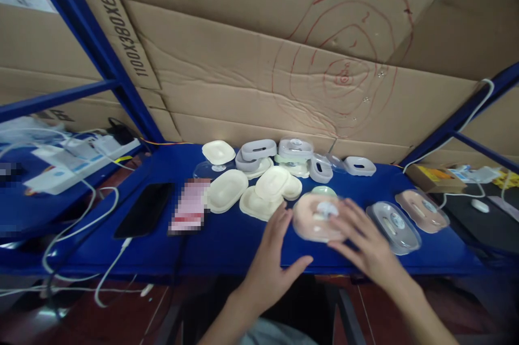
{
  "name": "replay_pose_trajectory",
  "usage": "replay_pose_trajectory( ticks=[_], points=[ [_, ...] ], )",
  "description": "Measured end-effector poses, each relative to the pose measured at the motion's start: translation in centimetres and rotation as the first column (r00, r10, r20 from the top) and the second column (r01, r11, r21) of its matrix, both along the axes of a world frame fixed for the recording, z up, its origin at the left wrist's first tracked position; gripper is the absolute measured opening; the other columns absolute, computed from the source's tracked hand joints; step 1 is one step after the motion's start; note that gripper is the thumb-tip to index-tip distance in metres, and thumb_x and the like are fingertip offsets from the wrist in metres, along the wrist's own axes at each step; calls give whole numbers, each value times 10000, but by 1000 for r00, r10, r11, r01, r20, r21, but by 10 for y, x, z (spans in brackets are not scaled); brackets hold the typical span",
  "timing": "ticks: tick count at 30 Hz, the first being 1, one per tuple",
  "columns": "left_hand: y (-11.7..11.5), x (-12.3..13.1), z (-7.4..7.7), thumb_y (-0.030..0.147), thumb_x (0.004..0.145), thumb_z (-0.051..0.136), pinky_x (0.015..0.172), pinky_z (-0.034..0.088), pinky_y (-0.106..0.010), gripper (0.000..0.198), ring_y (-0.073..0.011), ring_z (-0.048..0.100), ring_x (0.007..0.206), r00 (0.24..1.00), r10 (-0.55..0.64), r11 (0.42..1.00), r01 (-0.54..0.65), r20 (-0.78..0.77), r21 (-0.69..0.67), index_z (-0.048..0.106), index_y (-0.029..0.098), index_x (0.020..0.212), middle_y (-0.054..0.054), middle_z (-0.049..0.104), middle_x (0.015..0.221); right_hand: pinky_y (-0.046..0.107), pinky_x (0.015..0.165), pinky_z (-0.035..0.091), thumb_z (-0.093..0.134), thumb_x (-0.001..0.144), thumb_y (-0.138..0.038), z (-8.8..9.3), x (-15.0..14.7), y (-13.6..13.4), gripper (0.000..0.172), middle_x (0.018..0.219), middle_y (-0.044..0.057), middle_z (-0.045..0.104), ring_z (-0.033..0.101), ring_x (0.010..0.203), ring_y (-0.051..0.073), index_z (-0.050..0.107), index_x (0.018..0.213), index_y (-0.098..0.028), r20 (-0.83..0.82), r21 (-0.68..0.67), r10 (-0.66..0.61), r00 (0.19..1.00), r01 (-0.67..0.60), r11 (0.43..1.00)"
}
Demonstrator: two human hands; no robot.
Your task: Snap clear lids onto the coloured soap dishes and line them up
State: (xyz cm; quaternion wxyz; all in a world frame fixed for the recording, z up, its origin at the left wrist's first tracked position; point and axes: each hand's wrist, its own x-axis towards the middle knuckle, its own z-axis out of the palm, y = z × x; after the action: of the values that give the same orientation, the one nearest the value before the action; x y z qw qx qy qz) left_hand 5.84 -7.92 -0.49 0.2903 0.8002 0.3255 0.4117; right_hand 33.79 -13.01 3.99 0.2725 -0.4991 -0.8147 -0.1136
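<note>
A pink oval box (310,218) with a clear lid and a round label is just above the front of the blue table, slightly blurred. My right hand (367,245) grips its right side, fingers over the lid and thumb near the lower edge. To the box's left, my left hand (271,261) is open with thumb and fingers apart; it holds nothing. Right of my right hand lie a grey box with a clear lid (395,229) and another pink lidded box (424,212). Behind my left hand are cream oval trays (227,191), some overlapping. A green piece (324,191) shows partly behind the held box.
Grey slotted pieces (259,148) and clear lids sit along the cardboard wall (227,74). Leftward are a black phone (146,210) with a white cable, a pixelated pink item (190,207) and a power strip (81,166). A small cardboard box (436,180) stands at right.
</note>
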Motion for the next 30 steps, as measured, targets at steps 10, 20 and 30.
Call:
replay_pose_trajectory(
  ticks=[10, 20, 30],
  points=[
    [14, 84, -3, 475, 993, 685, 1258, 362, -588, 637, -324, 526, 1445, 897, -153, 941, 261, -414, 216, 472, 226, 1539, -128, 631, 1458, 584, 1091, 552, 616, 945, -664, 0, 189, 84, 577, 1375, 138, 703, 654, 1315, 357, 697, 1355, -266, 88, -198, -175, 981, 190, 962],
    [5, 12, -8, 363, 876, 842, 1185, 465, -606, 309, -349, 605, 1320, 936, 65, 968, 25, -347, 248, 668, 221, 1087, -120, 635, 1315, 490, 983, 592, 588, 969, -619, -5, 177, 117, 503, 1257, 145, 749, 729, 1147, 318, 721, 1240, -217, 100, -263, -177, 979, 198, 944],
    [-10, -41, -22, 153, 915, 660, 1115, 560, -529, 304, -337, 571, 1408, 944, 149, 972, -84, -295, 220, 654, 270, 1196, -95, 615, 1453, 557, 1063, 490, 551, 1040, -407, -20, 42, 165, 405, 1306, 216, 732, 686, 1203, 357, 699, 1312, -146, 210, -164, -259, 943, 295, 941]
  ],
)
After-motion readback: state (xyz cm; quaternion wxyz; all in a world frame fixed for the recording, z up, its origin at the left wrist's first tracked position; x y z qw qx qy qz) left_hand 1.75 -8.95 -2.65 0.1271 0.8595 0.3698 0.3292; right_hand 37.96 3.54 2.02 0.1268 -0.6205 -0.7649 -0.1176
